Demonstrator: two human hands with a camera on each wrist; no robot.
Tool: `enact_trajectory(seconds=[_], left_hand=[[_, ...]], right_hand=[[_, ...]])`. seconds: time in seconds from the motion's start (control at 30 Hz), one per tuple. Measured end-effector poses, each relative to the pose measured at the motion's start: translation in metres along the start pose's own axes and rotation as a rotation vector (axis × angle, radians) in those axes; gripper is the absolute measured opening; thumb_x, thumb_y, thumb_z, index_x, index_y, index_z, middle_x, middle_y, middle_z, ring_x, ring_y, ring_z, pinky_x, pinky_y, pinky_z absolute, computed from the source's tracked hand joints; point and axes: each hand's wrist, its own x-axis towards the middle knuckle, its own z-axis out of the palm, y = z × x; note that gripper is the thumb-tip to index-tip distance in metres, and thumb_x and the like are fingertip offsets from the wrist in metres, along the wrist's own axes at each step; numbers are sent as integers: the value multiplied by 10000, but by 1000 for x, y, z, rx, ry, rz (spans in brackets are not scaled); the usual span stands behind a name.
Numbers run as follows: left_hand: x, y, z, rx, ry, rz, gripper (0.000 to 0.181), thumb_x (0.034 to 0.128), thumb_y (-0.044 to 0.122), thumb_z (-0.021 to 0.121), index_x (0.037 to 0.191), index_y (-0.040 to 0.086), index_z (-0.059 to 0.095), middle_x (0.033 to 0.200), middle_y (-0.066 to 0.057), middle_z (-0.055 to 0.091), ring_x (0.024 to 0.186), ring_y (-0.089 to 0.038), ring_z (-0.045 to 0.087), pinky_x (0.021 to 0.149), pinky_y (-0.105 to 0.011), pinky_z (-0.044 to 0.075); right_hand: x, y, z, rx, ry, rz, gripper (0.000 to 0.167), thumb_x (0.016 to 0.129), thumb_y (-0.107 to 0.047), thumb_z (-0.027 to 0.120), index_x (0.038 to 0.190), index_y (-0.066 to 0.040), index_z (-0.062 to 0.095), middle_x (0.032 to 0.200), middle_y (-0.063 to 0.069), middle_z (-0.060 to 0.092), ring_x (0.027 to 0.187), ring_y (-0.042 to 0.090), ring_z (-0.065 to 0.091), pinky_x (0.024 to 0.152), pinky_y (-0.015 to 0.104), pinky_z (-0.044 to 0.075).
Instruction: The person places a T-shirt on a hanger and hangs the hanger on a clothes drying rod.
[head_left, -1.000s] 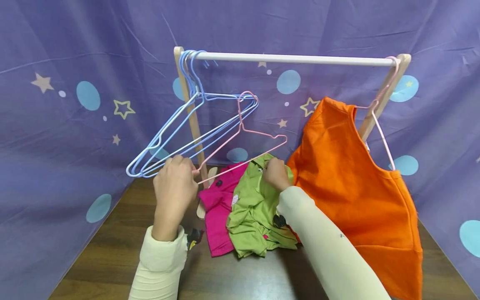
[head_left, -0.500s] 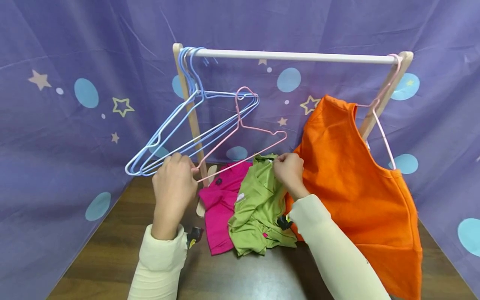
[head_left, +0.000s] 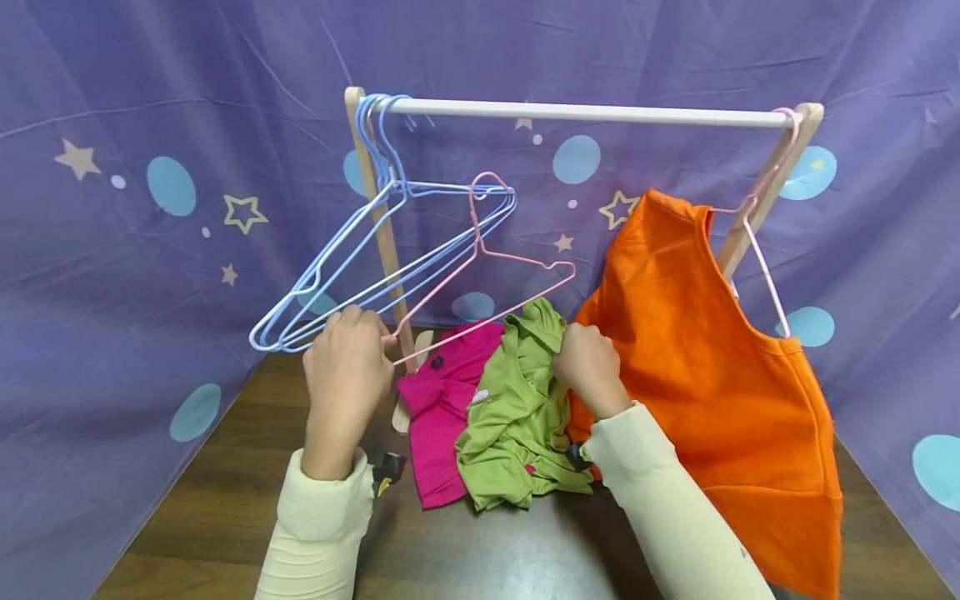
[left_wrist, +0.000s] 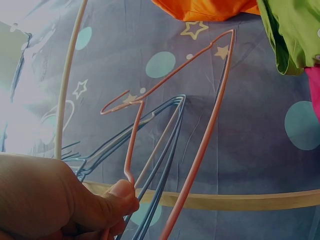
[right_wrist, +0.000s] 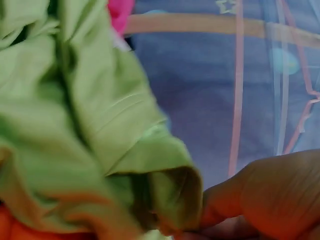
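In the head view my left hand [head_left: 347,367] pinches one end of a pink clothes hanger [head_left: 517,256]; the left wrist view shows thumb and fingers around its wire. Its hook points up and nothing hangs on it. My right hand [head_left: 588,367] grips the edge of a crumpled green shirt [head_left: 517,417], whose upper part is lifted beside the hanger's lower bar. In the right wrist view the fingertips close on the green fabric [right_wrist: 120,110] near an opening, and are partly hidden. A magenta garment [head_left: 438,417] lies partly under the green shirt on the table.
Several blue and white hangers [head_left: 322,275] hang at the left end of the rack's white rail [head_left: 585,112]. An orange sleeveless garment [head_left: 712,375] hangs on another pink hanger at the right end. A purple patterned curtain [head_left: 187,83] stands behind the brown table [head_left: 195,533].
My right hand has moved right and slightly down, first up along the green shirt, and now draws its edge rightward. The left hand and pink hanger have risen slightly and otherwise stay put.
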Motion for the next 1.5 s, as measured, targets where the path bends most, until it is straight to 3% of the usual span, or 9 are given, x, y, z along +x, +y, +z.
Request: enact_trajectory(seconds=[0.1,0.17,0.37,0.6,0.77,0.97,1.17,1.3,1.5], left_hand=[[0,0,0,-1,-9,-3,96,831,72,781,821,30,695,848,-140,649,826,-389,612,599,-564,497],[-1,0,0,1,-11,-3,96,832,74,781,820,31,696,845,-138,648,823,-389,613,598,-562,497],[-1,0,0,5,0,1,101,834,78,782,817,28,695,832,-138,642,813,-387,613,593,-557,498],[0,0,0,2,15,-4,106,827,76,788,809,33,692,835,-135,641,810,-386,609,578,-560,490],[0,0,0,-2,17,-8,109,832,81,787,812,34,692,836,-129,637,802,-384,609,565,-561,487],[0,-1,-1,-1,23,-5,108,831,85,788,808,31,697,828,-131,640,801,-385,613,561,-557,489],[-1,-1,-1,-2,29,1,106,831,82,792,815,29,702,823,-128,640,797,-377,614,565,-549,492],[-1,-1,-1,-3,26,-4,106,830,82,794,817,27,704,821,-131,637,802,-381,613,568,-553,493],[-1,-1,-1,-2,20,-6,106,824,84,793,813,28,704,826,-138,636,809,-392,613,563,-560,489]], right_hand=[[6,3,8,-66,-82,11,178,844,-92,628,972,20,679,1059,268,680,937,496,660,742,578,568],[11,3,12,-100,-112,10,210,858,-96,627,1022,22,685,1099,267,679,968,493,659,739,575,570],[20,-15,8,-128,-23,3,203,881,-98,607,1022,6,708,1088,251,697,958,480,681,707,582,577],[43,-27,21,-145,83,-106,148,843,-59,625,937,-17,732,992,223,728,880,456,705,663,557,585],[57,-24,37,-192,75,-218,154,892,-31,594,924,-22,745,990,220,731,881,441,697,733,553,583],[66,-21,48,-261,23,-289,199,951,-24,546,1040,6,720,1074,228,703,976,420,654,845,552,546],[70,-17,48,-246,-33,-276,212,962,-26,544,1086,-7,715,1111,223,689,1005,436,667,865,562,550],[73,-12,44,-218,-43,-264,187,903,-89,623,1046,-14,717,1095,227,697,980,449,682,812,568,571],[79,-4,34,-94,-36,-156,156,873,-102,613,942,2,706,1083,256,699,961,473,686,770,566,576]])
